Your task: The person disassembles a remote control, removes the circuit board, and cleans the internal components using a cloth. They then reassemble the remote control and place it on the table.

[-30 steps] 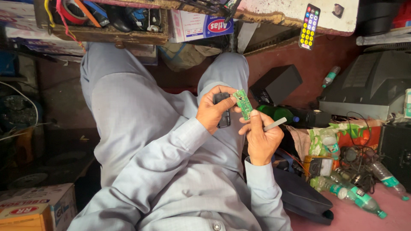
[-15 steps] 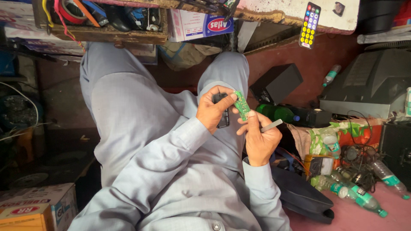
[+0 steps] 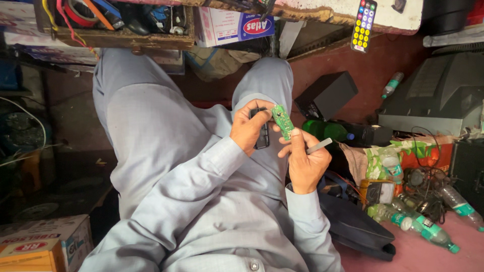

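My left hand (image 3: 249, 130) grips a small black remote casing (image 3: 261, 137) and pinches the top of a narrow green circuit board (image 3: 282, 121) above my lap. My right hand (image 3: 304, 162) supports the board's lower end with its fingertips and holds a thin grey tool (image 3: 319, 146) that sticks out to the right. Both hands meet over my right knee, with grey trousers and grey shirt sleeves beneath them.
A wooden bench edge (image 3: 151, 38) with tape rolls and a white box (image 3: 234, 25) runs along the top. A black remote with coloured buttons (image 3: 364, 25) lies there. To the right are a black speaker box (image 3: 326, 94), green bottles (image 3: 322, 130), a dark television casing (image 3: 438, 95), plastic bottles (image 3: 426, 231) and a cardboard box (image 3: 45, 244).
The green board has tilted slightly and my hands have shifted a little closer together. The right hand still holds the grey tool.
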